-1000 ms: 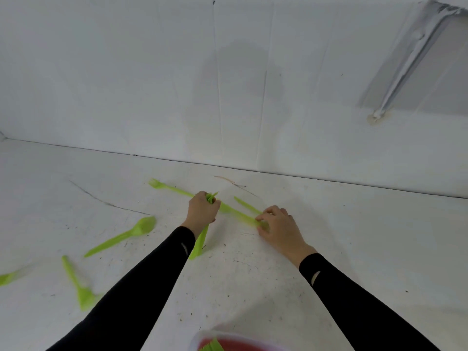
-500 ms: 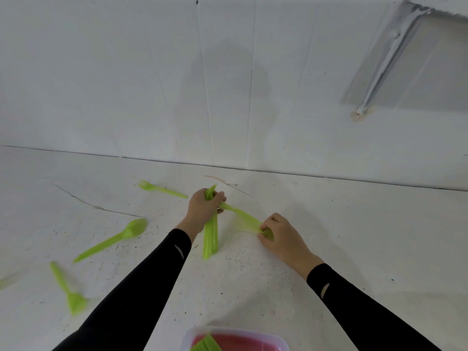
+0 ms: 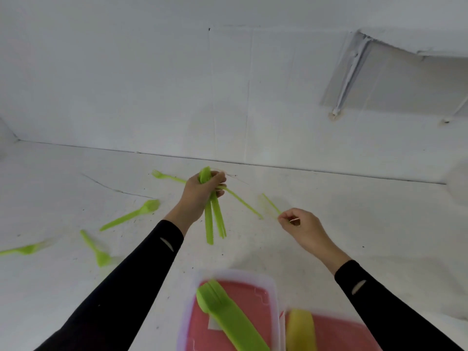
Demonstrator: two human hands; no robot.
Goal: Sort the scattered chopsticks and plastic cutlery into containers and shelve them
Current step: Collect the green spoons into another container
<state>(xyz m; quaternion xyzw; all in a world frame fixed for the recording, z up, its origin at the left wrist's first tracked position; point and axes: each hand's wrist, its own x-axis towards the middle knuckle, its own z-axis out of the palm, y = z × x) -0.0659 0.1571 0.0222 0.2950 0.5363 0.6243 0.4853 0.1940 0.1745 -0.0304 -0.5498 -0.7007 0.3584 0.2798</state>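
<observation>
Nearest the person, two containers sat side by side on the floor (image 3: 354, 214): the left container (image 3: 187, 312) held a stack of cutlery (image 3: 228, 317), and the right container (image 3: 342, 328) touched it. Behind them, the left hand (image 3: 200, 193) held a bundle (image 3: 214, 219). To its right, the right hand (image 3: 304, 229) pinched a thin piece (image 3: 271, 205). Left of the bundle lay a fork (image 3: 162, 175) and a spoon (image 3: 131, 215).

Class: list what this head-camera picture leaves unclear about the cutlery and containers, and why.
Head view only.
Green bundle in the left hand: fingers hide the heads; count unclear.
Thin green piece at the right hand: motion blur hides its type.
Red-bottomed container: cut off by the bottom edge.
Yellow item: blurred, cut off.
</observation>
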